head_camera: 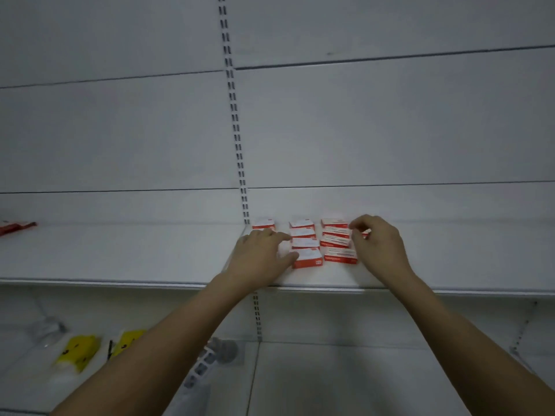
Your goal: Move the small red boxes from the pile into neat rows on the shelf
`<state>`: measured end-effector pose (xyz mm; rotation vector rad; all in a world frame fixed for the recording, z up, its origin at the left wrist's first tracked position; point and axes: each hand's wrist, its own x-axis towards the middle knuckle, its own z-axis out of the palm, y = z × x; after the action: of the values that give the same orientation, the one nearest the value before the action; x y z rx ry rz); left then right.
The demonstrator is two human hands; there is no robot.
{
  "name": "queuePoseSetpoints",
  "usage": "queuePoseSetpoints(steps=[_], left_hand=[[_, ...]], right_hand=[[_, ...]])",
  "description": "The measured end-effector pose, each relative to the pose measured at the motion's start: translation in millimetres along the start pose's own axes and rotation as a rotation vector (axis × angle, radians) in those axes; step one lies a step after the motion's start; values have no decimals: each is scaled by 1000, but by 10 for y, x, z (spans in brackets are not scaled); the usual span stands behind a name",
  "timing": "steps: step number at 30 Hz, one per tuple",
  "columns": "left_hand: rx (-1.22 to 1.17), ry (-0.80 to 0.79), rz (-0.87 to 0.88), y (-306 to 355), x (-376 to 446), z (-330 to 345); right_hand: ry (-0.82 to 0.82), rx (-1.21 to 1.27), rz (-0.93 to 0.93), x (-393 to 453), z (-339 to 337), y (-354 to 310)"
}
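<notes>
- Nearest, on the lower white shelf point(330, 379), two yellow plastic packets point(78, 351) and some blister cards point(207, 360) are lying flat; they are playing no part in this step.
- Two bare forearms are reaching up over the front lip of the white metal shelf point(120, 256), so both hands are working at the same depth as the boxes.
- The left hand point(260, 256) is lying flat with fingers spread and gripping nothing; its thumb is touching the side of the nearest small red-and-white cardboard box point(307, 258), probably to keep that column straight, and the hand is hiding part of the leftmost column.
- The right hand point(379, 244) is pinching one more small red box point(365, 234) between curled fingertips, just beside the third column, seemingly to begin a fourth column there.
- The small red boxes are sitting in three columns running back to the rear panel: the middle column point(304, 235) and the third column point(335, 239) each appear to be holding four, lying flat with faces up so the rows read evenly.
- The pile itself is not showing in this view.
- Farthest off, at the left, a red flat packet point(16, 227) is resting on the same shelf, well apart.
</notes>
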<state>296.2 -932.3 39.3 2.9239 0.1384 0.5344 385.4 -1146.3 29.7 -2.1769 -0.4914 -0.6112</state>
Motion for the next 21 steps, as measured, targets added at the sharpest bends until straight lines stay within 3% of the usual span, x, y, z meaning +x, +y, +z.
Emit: queuePoseSetpoints(steps=[6,11,21], left_hand=[[63,1,-188,-1203,-596,-566],[7,2,-395,-2620,-1567,-1078],[47,110,-616,-4538,-2833,-2179]], right_hand=[[-457,45,-144,-258,906,-1423],[-705,31,-231,-695,1766,-2619],[-872,58,-434,-1231,3170,-4800]])
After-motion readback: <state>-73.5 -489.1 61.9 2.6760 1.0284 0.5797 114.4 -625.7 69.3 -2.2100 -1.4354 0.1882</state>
